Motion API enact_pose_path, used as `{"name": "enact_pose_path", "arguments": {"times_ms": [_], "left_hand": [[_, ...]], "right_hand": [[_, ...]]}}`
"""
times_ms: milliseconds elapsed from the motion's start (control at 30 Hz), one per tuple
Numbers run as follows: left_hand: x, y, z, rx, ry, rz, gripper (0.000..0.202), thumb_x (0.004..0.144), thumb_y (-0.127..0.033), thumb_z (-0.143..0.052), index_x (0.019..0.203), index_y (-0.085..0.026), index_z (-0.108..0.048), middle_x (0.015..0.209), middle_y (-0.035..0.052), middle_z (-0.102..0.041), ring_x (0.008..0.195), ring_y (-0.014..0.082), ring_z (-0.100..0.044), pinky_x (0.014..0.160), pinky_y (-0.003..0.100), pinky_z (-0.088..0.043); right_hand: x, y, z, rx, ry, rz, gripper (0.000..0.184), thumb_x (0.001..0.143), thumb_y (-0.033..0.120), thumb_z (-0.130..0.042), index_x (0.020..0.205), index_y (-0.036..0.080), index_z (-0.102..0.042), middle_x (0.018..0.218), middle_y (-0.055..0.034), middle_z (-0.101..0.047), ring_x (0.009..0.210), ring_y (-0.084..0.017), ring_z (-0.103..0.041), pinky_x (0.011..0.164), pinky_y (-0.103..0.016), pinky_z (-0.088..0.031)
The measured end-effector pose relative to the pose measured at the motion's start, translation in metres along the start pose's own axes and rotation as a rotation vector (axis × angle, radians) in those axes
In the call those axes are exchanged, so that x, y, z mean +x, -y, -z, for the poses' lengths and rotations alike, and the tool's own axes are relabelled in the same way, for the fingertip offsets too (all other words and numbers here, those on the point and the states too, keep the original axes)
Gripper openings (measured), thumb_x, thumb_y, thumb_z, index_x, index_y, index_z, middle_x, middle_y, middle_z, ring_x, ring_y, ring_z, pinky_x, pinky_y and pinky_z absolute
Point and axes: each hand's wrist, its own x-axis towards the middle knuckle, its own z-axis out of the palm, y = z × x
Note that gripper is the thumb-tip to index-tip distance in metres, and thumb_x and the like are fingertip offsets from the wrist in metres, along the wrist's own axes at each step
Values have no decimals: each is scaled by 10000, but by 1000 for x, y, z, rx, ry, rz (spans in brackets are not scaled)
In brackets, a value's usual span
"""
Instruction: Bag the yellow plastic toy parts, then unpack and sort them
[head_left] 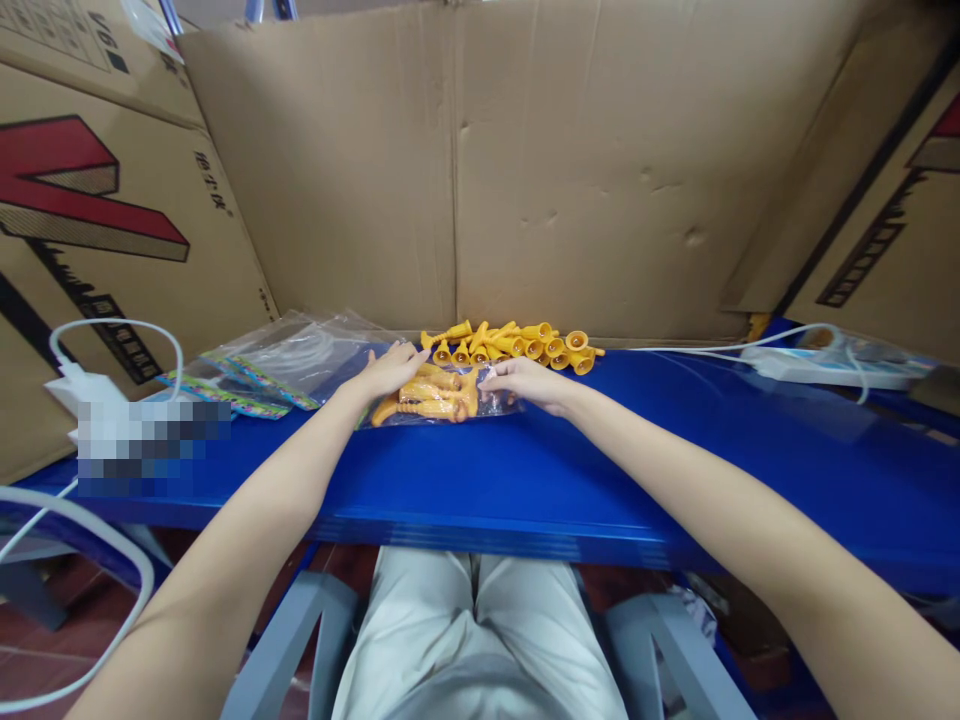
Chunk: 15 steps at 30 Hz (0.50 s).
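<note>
A clear plastic bag (439, 398) filled with orange plastic toy pieces lies on the blue table (675, 450). My left hand (390, 368) rests on the bag's left end, fingers laid over it. At the bag's right end, my right hand (525, 382) pinches the edge with curled fingers. Just behind the bag is a loose heap of orange trumpet-shaped toy pieces (517, 343).
A pile of empty clear bags with coloured header cards (270, 365) lies at the left. A white charger and cable (82, 385) sit at the far left; a white power strip (825, 362) at the right. Cardboard walls (562, 160) close off the back and sides.
</note>
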Motion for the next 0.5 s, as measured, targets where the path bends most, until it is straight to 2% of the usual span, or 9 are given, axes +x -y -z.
{"name": "enact_pose_path", "arguments": {"times_ms": [67,167,233,300,400,500], "left_hand": [[-4,-6,5,97,-29,4,563,927,-494,-183,1082,-173,-619,1351,146,-538,1341,327,-371,1085,582,-170],[-11,-20,9,219,-58,41,476,906,-442,-273,976,-148,-642,1114,182,-670,1098,322,-598,985,478,-374],[-14,-31,10,266,-64,45,414,877,-433,-358,933,-144,-648,1022,189,-691,1007,331,-638,875,421,-454],[-15,-42,10,273,-60,17,384,854,-436,-416,885,-137,-655,991,199,-693,991,354,-640,826,415,-472],[-9,-54,10,103,76,39,344,789,-451,-542,697,-137,-648,805,186,-699,917,374,-659,789,417,-480],[2,-57,9,-268,295,173,287,675,-395,-695,554,-150,-606,575,130,-639,802,350,-682,716,379,-495]], "right_hand": [[0,0,11,-97,-22,24,153,734,218,-635,599,150,-614,609,-5,-595,541,-80,-478,515,-218,-346],[1,-1,30,-279,-127,43,149,715,240,-654,601,146,-632,628,-5,-604,585,-93,-497,565,-231,-375],[2,-3,41,-402,-201,18,121,714,227,-655,630,140,-651,668,-15,-628,625,-107,-527,604,-238,-395],[2,-5,48,-518,-261,-6,105,729,208,-639,650,140,-656,706,-26,-649,659,-122,-557,626,-240,-409],[1,-7,55,-710,-360,-30,95,756,195,-617,678,152,-650,757,-42,-672,712,-147,-597,652,-240,-428],[-3,-8,61,-866,-463,-110,142,797,269,-613,711,160,-644,750,-77,-672,743,-196,-626,668,-272,-455]]}}
